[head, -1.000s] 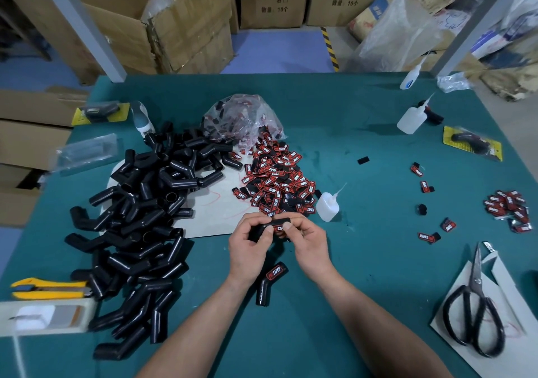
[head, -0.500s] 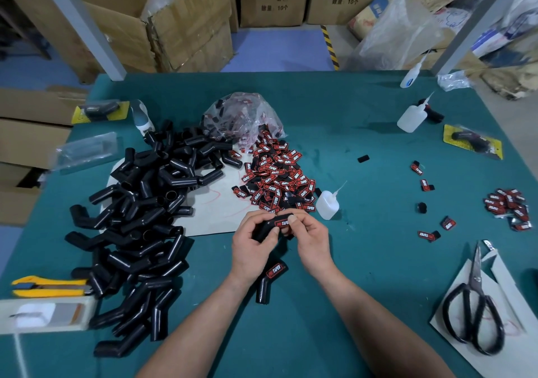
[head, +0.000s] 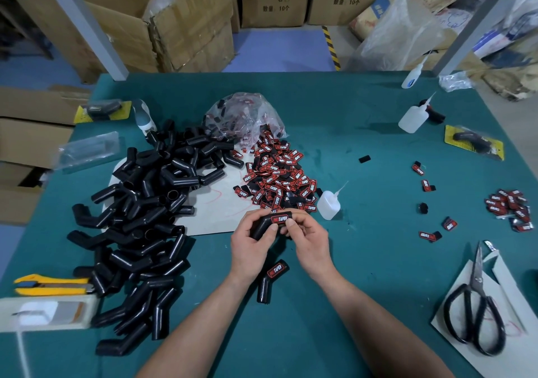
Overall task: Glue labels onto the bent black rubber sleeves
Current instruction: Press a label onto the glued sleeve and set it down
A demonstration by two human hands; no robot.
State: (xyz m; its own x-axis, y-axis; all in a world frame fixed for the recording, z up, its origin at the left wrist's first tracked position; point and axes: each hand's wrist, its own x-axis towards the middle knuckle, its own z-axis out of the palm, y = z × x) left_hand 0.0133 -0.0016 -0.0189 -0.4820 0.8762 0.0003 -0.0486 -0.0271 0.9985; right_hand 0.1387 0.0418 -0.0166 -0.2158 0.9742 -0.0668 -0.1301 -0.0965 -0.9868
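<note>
While the left hand (head: 249,245) is gripping the bent sleeve (head: 263,226) above the counter (head: 364,261), the right hand (head: 310,239) is also holding it, its fingertips (head: 289,223) pressing beside the red label (head: 279,219).

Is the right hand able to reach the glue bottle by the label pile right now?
Probably yes: the bottle stands just beyond the right hand with bare mat between. That hand is pinching the sleeve, though, so it must let go first; the left hand also holds it.
</note>
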